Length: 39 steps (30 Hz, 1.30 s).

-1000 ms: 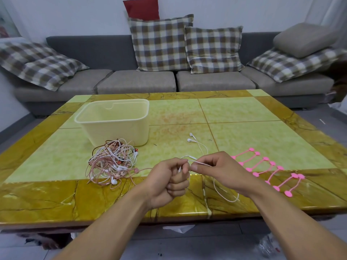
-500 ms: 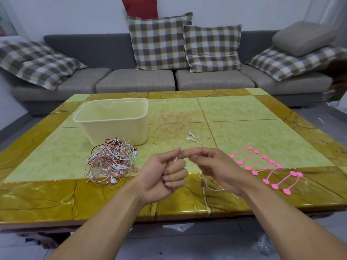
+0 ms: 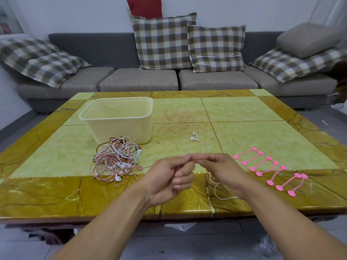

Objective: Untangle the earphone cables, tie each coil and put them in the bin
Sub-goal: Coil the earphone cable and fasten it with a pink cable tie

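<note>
Both forearms reach in from the bottom edge, and the hands meet over the near border of the table (image 3: 47, 196). The left hand (image 3: 169, 180) is curled, thumb and forefinger up, pinching the white earphone cable (image 3: 216, 186) at its top, lower fingers folded into the palm. The right hand (image 3: 221, 168) comes in fingertip to fingertip with it, forefinger and thumb pinched on the same cable right beside the left hand's grip. Below the right wrist the cable drops in a loose loop onto the amber border of the table (where exactly it ends under the hand, I cannot tell). Beyond the fingertips the same cable runs away across the green tile to its two white earbuds (image 3: 194, 136), lying close together.

To the left, near the left hand, sits the tangled heap of earphones (image 3: 116, 159), white and pinkish-copper wires all knotted, one pink strand trailing toward the left wrist. To the right, just beside the right hand, a row of pink cable ties (image 3: 270, 168) lies flat, fanned out along the table.

Farther back, directly behind the heap and touching its edge, stands the cream bin (image 3: 120, 126), upright and open-topped. Behind the table runs the grey sofa (image 3: 139, 81) with its checked cushions (image 3: 163, 42).
</note>
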Each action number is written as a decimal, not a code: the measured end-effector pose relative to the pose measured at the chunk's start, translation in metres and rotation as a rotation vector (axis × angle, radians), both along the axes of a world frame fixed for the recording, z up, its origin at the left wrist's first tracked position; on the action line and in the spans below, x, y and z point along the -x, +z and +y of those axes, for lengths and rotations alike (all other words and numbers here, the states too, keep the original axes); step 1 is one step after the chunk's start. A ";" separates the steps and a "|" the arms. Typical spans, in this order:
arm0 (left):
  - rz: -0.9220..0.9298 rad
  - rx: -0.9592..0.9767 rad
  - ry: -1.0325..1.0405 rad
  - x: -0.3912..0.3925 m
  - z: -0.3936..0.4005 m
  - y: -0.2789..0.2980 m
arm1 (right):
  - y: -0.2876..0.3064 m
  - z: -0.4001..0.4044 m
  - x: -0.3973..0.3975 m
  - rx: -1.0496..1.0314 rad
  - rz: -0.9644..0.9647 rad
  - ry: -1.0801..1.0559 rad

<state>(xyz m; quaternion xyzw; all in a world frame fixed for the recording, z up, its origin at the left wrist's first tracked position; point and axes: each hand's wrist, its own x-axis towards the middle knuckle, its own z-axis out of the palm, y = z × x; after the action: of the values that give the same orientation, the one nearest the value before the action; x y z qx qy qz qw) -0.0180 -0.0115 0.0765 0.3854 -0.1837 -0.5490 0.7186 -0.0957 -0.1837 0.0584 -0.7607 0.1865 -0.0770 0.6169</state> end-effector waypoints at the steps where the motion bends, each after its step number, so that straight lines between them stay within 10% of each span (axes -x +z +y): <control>1: -0.016 0.004 0.058 -0.001 0.000 0.001 | 0.000 0.002 0.001 0.008 0.022 0.028; 10: 0.125 0.125 0.480 -0.019 -0.004 -0.003 | -0.004 0.016 0.005 0.351 0.127 0.372; 17: -0.581 -0.364 0.508 -0.022 -0.003 -0.021 | 0.009 0.020 0.017 0.639 0.029 0.315; 21: -0.659 -0.541 0.205 -0.014 -0.001 -0.023 | 0.024 0.013 0.023 0.532 -0.109 0.267; 31: -0.062 -0.114 -0.328 -0.012 -0.001 -0.005 | 0.011 -0.007 0.003 0.184 -0.216 0.000; 39: 0.135 0.037 0.167 -0.012 -0.007 -0.005 | 0.000 0.005 -0.003 0.199 -0.004 0.129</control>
<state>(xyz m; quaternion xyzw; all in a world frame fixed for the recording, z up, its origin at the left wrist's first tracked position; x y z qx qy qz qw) -0.0056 -0.0187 0.0714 0.3481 -0.1125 -0.5085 0.7795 -0.0931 -0.1785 0.0585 -0.8285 0.1275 -0.0566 0.5423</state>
